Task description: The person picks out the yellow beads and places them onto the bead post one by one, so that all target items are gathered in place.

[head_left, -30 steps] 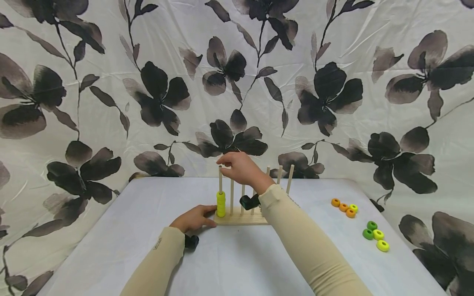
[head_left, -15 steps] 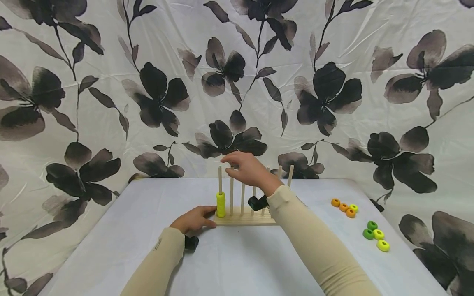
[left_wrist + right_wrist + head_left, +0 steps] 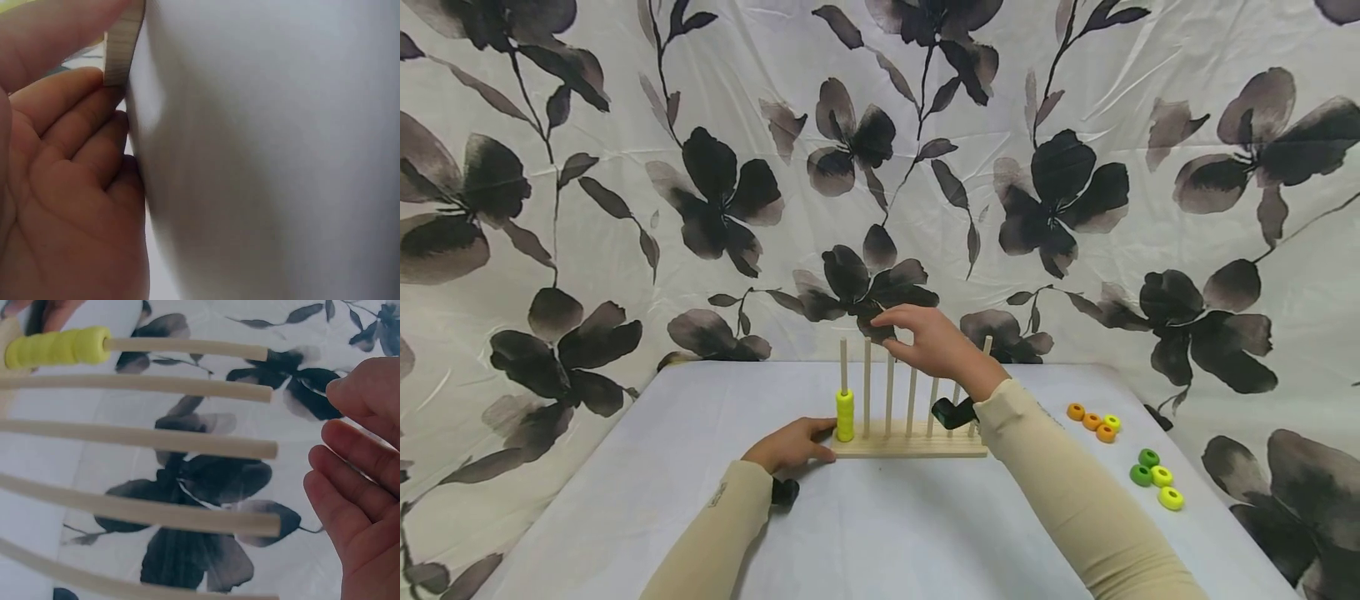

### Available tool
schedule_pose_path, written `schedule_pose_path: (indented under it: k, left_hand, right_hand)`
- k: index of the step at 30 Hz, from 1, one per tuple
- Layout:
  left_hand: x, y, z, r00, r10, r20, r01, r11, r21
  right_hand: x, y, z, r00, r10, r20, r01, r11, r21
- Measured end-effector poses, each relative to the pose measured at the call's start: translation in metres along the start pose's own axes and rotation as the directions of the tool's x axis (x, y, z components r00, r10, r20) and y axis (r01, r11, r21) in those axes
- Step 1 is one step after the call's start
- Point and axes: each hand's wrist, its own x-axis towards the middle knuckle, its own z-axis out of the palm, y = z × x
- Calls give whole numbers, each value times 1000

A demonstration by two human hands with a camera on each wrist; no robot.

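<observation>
A wooden peg stand (image 3: 910, 447) with a row of upright pegs is at the middle of the table. Several yellow ring beads (image 3: 845, 417) are stacked on its leftmost peg. My left hand (image 3: 790, 444) holds the left end of the base, thumb at the front corner; in the left wrist view the base's end (image 3: 122, 53) shows between thumb and fingers. Above the pegs hovers my right hand (image 3: 932, 343), with nothing in it. In the right wrist view its fingers (image 3: 350, 500) are apart from the peg tips, thumb and fingers spread.
On the right of the white table (image 3: 880, 525) lie loose beads in two groups: orange beads (image 3: 1092, 422) with a yellow bead (image 3: 1112, 423), and green beads (image 3: 1141, 475) with yellow beads (image 3: 1170, 498) nearer. A floral cloth (image 3: 850, 150) hangs behind the table.
My right hand has moved right, away from the top of the leftmost peg, uncovering more of the stand. The left hand stays at the base's end.
</observation>
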Motion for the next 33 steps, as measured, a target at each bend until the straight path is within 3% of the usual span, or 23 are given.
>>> schedule_pose_path:
  k: [12,21,33]
  left_hand:
    - [-2,12,-2,1000,2,31,-4,996,84]
    - [-2,14,-4,1000,-17,7,16,993,119]
    - [3,10,-4,1000,3,0,-3,986,166]
  right_hand:
    - [-37,16,-25,998,65,-18,-66,998,-15]
    - [-68,33,-44,989,142,-33,-143,988,-60]
    - [-113,63,-56,968,247,-48,-250,965,-82]
